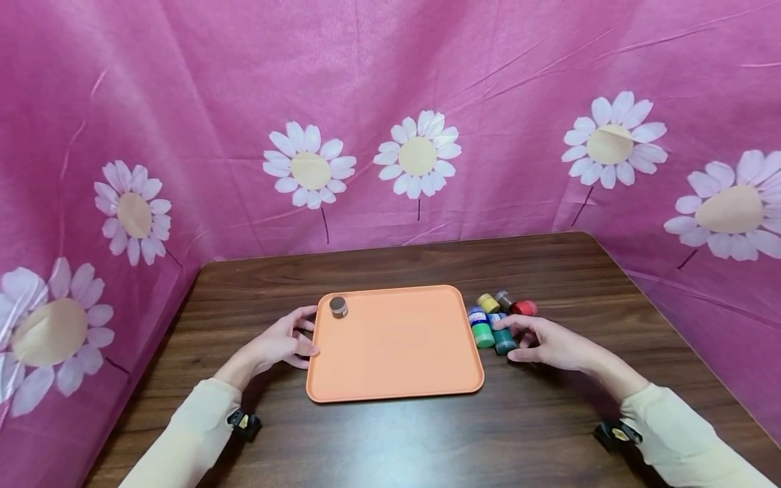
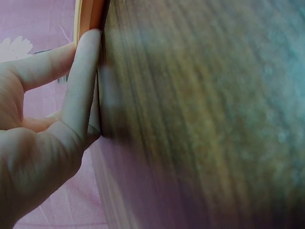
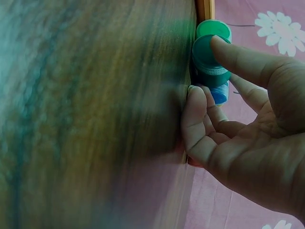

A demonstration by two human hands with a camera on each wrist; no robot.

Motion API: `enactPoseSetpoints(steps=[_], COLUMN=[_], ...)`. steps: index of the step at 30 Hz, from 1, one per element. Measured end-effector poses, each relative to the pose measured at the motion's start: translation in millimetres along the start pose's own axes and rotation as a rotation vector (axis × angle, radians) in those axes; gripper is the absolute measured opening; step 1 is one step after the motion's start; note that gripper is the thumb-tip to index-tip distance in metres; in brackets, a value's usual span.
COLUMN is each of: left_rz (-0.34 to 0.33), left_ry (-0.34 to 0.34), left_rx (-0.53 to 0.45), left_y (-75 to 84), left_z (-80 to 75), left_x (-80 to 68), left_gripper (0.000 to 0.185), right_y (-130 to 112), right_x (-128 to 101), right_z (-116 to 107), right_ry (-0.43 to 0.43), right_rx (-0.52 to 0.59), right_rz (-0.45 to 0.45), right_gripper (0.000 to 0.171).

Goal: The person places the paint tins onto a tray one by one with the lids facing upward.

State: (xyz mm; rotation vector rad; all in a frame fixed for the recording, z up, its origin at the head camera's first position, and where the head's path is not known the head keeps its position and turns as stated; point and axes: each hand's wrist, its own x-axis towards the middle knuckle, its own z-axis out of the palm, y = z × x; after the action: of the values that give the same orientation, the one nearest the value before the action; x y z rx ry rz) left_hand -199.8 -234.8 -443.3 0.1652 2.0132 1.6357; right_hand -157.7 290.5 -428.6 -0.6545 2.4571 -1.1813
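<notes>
The left hand (image 1: 277, 344) rests on the wooden surface (image 1: 390, 434) at the left rim of the orange tray (image 1: 396, 352). Its fingers (image 2: 83, 86) are straight and loosely spread, their tips touching the tray's edge, and they hold nothing. In the tray's far left corner stands a small jar with a grey lid (image 1: 338, 307), upright and apart from the hand.

Just right of the tray sits a cluster of small paint jars (image 1: 497, 318): yellow, brown and red at the back, blue and light green nearer the tray. The right hand (image 1: 549, 344) lies on the surface beside them. Its fingers are relaxed and slightly bent; one fingertip presses the lid of the dark green jar (image 3: 209, 59), which stands touching the light green one.
</notes>
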Motion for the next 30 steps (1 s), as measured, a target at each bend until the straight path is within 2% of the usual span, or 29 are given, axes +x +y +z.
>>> enactPoseSetpoints(steps=[8,19,30], left_rz=[-0.003,-0.006,-0.012], left_ry=[0.008,0.005,0.011], left_rx=[-0.002,0.002,0.004], left_y=[-0.1,1.1,0.3], left_z=[0.4,0.0,-1.1], left_x=[-2.9,0.2,1.9], left_gripper=[0.094,0.093,0.094], right_y=[-2,0,-1], right_x=[1,-1,-2], right_z=[0,-3,-10], right_ry=[-0.004,-0.011,-0.046], right_rx=[-0.019,-0.027,0.061], right_rz=[0.001,-0.015,0.017], right_gripper=[0.048,0.048,0.051])
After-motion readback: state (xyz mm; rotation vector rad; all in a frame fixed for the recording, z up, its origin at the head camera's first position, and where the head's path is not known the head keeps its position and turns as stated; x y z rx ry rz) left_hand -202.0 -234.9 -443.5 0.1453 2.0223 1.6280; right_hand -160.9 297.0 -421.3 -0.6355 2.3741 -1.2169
